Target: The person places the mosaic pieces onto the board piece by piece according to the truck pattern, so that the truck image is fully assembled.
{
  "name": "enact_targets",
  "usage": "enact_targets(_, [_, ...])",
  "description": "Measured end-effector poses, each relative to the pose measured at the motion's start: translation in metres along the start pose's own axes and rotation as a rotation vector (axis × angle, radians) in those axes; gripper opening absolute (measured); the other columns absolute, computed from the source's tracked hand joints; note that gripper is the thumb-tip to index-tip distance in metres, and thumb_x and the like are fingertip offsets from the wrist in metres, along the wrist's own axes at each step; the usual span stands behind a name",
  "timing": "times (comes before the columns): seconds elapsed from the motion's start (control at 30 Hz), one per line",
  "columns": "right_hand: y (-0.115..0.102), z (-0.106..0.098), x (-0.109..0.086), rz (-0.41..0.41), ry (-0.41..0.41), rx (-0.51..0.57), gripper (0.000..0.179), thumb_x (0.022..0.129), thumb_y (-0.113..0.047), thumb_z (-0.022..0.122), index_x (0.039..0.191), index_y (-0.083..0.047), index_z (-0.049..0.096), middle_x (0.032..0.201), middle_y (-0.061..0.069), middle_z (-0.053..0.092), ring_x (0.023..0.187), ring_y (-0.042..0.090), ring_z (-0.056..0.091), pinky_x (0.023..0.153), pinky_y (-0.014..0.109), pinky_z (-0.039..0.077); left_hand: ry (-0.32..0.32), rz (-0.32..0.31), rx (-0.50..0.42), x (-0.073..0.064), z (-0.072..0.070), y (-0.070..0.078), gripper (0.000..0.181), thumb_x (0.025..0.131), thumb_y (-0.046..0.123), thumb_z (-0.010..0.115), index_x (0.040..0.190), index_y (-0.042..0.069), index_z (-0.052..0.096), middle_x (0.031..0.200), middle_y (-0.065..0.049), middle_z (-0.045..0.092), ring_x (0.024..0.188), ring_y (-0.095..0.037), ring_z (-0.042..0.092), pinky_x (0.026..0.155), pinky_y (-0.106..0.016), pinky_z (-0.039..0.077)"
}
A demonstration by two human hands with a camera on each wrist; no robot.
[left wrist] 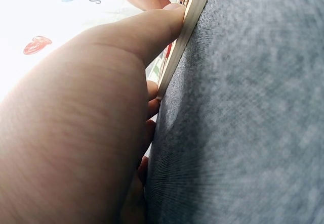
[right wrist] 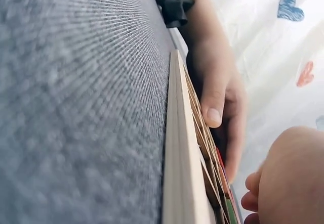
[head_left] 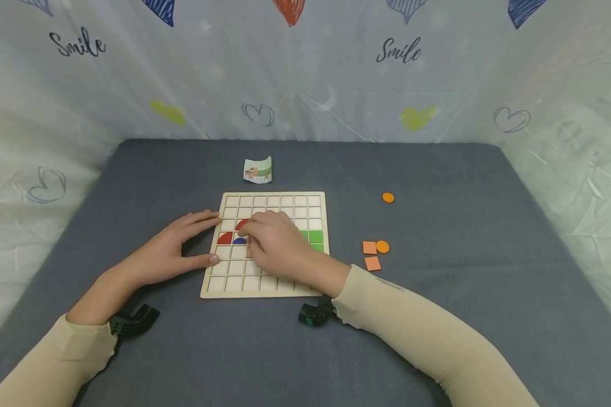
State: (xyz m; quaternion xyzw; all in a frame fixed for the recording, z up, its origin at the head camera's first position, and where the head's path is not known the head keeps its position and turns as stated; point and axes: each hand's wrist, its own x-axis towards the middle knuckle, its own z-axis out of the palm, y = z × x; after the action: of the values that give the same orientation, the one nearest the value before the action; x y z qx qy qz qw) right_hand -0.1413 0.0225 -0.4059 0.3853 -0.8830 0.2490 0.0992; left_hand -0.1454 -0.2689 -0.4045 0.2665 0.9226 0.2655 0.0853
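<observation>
A wooden grid board [head_left: 211, 286] lies flat on the table with coloured pieces in several cells. My left hand [head_left: 170, 249] rests against its left edge, thumb and fingertips touching the rim, fingers spread. Over the middle of the board is my right hand [head_left: 280, 243], bent at the fingers, its index fingertip close to a blue rounded piece [head_left: 239, 241]. Whether it pinches anything is hidden by the hand. Red rounded pieces, one at the left [head_left: 225, 238] and one partly covered [head_left: 241, 224], sit nearby. Green squares [head_left: 315, 236] fill cells at the right.
Behind the board stands a small curled pattern card [head_left: 257, 170]. To the right lie two orange squares, one nearer [head_left: 373, 263] and one farther [head_left: 369, 247], with an orange disc [head_left: 382, 246] beside them. Another orange disc [head_left: 388, 197] lies farther back on the grey tabletop [head_left: 463, 237].
</observation>
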Motion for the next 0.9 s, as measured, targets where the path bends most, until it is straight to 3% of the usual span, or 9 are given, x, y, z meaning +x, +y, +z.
enact_targets(0.23, [0.001, -0.004, -0.011, -0.072, 0.048, 0.053, 0.022, 0.105, -0.011, 0.061, 0.112, -0.012, 0.083, 0.106, -0.004, 0.075, 0.096, 0.017, 0.067, 0.085, 0.037, 0.053, 0.0, -0.009, -0.012, 0.0, 0.001, -0.001, 0.087, 0.097, 0.049, 0.085, 0.168, 0.017, 0.047, 0.175, -0.011, 0.035, 0.164, -0.044, 0.021, 0.123, -0.077, 0.024])
enact_targets(0.5, [0.007, -0.015, -0.043, -0.104, 0.119, 0.044, 0.02, 0.105, -0.011, 0.063, 0.114, -0.012, 0.082, 0.11, -0.002, 0.075, 0.102, 0.019, 0.066, 0.09, 0.039, 0.051, -0.006, -0.02, 0.003, 0.001, 0.001, 0.0, 0.089, 0.096, 0.051, 0.085, 0.169, 0.018, 0.046, 0.176, -0.012, 0.034, 0.164, -0.046, 0.02, 0.123, -0.077, 0.024])
enact_targets(0.8, [0.026, -0.038, -0.079, -0.034, 0.145, 0.041, 0.02, 0.105, -0.011, 0.066, 0.119, -0.009, 0.08, 0.115, 0.002, 0.074, 0.106, 0.022, 0.066, 0.094, 0.044, 0.051, -0.011, -0.018, 0.018, 0.001, 0.001, 0.0, 0.09, 0.096, 0.052, 0.085, 0.169, 0.017, 0.045, 0.176, -0.012, 0.033, 0.163, -0.046, 0.022, 0.122, -0.078, 0.026])
enact_targets(0.9, [0.034, -0.045, -0.089, -0.014, 0.168, 0.032, 0.019, 0.105, -0.011, 0.067, 0.119, -0.007, 0.08, 0.114, 0.002, 0.074, 0.104, 0.022, 0.065, 0.089, 0.042, 0.05, -0.009, -0.016, 0.02, 0.001, 0.001, 0.0, 0.09, 0.096, 0.051, 0.085, 0.169, 0.017, 0.045, 0.176, -0.012, 0.033, 0.163, -0.046, 0.022, 0.122, -0.078, 0.026])
